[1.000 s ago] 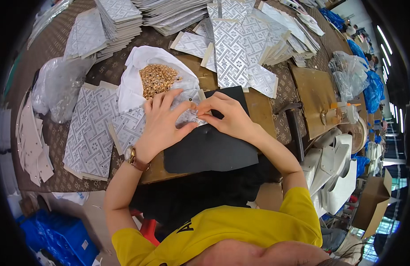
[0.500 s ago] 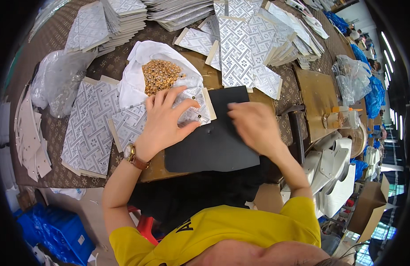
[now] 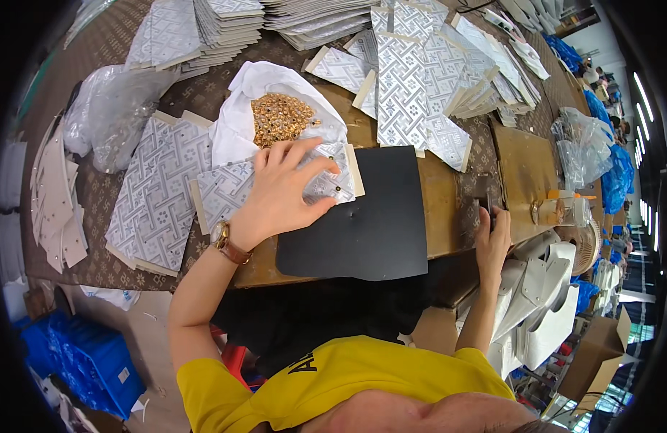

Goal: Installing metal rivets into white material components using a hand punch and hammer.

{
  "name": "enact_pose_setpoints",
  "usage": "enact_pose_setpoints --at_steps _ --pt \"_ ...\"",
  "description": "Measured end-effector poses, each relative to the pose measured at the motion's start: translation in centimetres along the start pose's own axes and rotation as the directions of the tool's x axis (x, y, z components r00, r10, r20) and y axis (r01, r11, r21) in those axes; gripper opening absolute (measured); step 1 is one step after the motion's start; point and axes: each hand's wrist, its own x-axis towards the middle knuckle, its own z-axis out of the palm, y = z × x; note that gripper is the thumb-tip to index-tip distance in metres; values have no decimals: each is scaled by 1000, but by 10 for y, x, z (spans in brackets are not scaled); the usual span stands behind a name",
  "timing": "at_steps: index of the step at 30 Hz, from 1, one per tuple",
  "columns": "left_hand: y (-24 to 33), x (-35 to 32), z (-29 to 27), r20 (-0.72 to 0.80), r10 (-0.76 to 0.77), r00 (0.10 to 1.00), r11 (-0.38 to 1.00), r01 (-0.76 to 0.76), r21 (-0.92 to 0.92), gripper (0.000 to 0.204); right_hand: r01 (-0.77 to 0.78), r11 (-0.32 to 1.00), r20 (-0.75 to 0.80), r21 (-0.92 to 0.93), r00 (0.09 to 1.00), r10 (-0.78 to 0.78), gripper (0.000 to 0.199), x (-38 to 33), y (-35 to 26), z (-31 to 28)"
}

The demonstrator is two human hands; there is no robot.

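Observation:
My left hand (image 3: pixel 286 187) lies with fingers spread over a grey-white patterned panel (image 3: pixel 221 191), holding it down by touch. The panel's right end, with a cream strip and small dark studs, rests on a black mat (image 3: pixel 369 238). Just beyond that hand a white cloth bag (image 3: pixel 232 126) stands open, heaped with gold-coloured studs (image 3: pixel 281 119). At the table's right side my right hand (image 3: pixel 494 234) has its fingers closed round the handle of a dark hammer (image 3: pixel 484 206); part of the tool is covered by the hand.
More patterned panels lie left (image 3: pixel 160 191) and at the back (image 3: pixel 402 90), with tall stacks (image 3: pixel 232 40) behind. A clear plastic bag (image 3: pixel 113 108) and studded cream pieces (image 3: pixel 59 202) are at far left. A jar (image 3: pixel 546 211) stands right, above white moulded parts (image 3: pixel 539 289).
My right hand has moved right and nearer to me, from above the black mat to the hammer, and closed on its handle. My left hand keeps its place on the panel.

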Motion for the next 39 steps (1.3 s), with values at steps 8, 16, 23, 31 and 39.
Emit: enact_pose_setpoints --at_steps 8,16,23,31,39 --pt "-5 -1 -1 -14 10 1000 1000 -10 -3 41 -27 722 351 691 886 -302 31 35 -136 -60" --pt "-3 4 -1 5 14 1000 1000 -14 -13 45 -51 347 210 936 874 -438 37 16 -138 -11" --pt "-3 -5 -11 75 -3 997 1000 3 1 57 -283 712 362 642 931 43 35 29 -119 -22" --pt "-9 -1 -16 117 256 960 966 -258 -3 37 -82 996 -77 -37 994 79 34 8 19 2" --pt "-17 8 -21 32 115 993 951 -101 -292 18 113 964 -129 239 988 -84 21 27 -48 9"
